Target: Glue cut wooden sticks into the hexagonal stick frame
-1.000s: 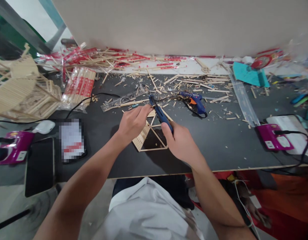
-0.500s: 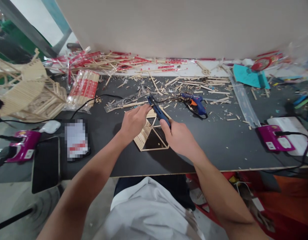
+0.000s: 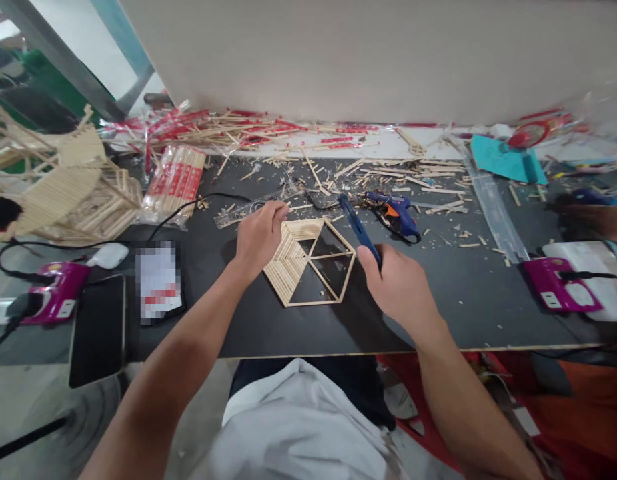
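Observation:
A flat hexagonal frame of thin wooden sticks [image 3: 315,303] lies on the dark table in front of me. Its left and top sections are filled with sticks side by side; the others show only bars. My left hand [image 3: 261,233] is at the frame's upper left, fingers pinched together; whatever is between them is too small to make out. Just right of the frame, my right hand [image 3: 401,283] grips a long slim blue hand tool [image 3: 359,230], its dark tip pointing up and away. The tool's exact kind is unclear.
A blue glue gun [image 3: 395,208] lies beyond my right hand, near a clear ruler [image 3: 238,215] and scattered stick offcuts. Packed sticks [image 3: 175,180], phones and a purple power socket [image 3: 53,293] are left. Another purple socket [image 3: 558,283] and another person's hand [image 3: 595,223] are right.
My right hand has drawn the blue tool right, away from my left hand, uncovering the frame's right side. My left hand has shifted slightly left. Another person's hand has appeared at the right edge.

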Tool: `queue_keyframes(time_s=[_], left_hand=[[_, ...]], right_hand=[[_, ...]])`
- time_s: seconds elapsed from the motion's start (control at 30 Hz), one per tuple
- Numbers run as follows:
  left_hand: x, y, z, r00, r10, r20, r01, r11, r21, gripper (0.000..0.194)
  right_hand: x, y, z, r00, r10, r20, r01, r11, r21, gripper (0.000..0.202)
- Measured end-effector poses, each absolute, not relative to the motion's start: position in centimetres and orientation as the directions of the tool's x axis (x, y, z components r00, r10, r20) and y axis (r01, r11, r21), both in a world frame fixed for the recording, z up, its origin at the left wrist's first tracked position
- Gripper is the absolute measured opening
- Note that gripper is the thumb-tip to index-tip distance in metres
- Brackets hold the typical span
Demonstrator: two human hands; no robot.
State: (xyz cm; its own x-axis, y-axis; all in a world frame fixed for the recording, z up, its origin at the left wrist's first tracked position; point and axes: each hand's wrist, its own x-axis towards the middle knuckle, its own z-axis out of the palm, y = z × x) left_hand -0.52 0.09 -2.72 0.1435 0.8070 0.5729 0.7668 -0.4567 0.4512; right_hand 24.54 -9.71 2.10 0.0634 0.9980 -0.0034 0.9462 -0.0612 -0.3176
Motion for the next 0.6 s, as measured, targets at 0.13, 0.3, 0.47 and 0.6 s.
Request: queue_keyframes(time_s=[0.13, 0.3, 0.47, 0.6], left_hand=[[-0.8, 0.5, -2.9, 0.113, 0.851, 0.514, 0.730, -0.422, 0.537, 0.020], [-0.8, 0.6, -3.2, 0.128, 0.851, 0.510, 0.692, -0.444, 0.568, 0.031], [-0.6, 0.2, -3.1, 0.166, 0.854, 0.493, 0.699, -0.454, 0.553, 0.029], [-0.5, 0.1, -2.9, 0.158, 0.856, 0.492, 0.679, -0.456, 0.575, 0.027]], right_hand=[[26.9, -11.0, -0.2, 0.103, 0.981, 0.165, 0.985, -0.078, -0.157, 0.059], [29.8, -12.1, -2.6, 0.140, 0.954, 0.265, 0.990, -0.128, -0.061, 0.068], [31.3, -12.4, -3.6, 0.131, 0.962, 0.239, 0.991, -0.125, -0.039, 0.075], [31.2, -12.4, -3.7, 0.145, 0.969, 0.198, 0.989, -0.139, -0.045, 0.074]])
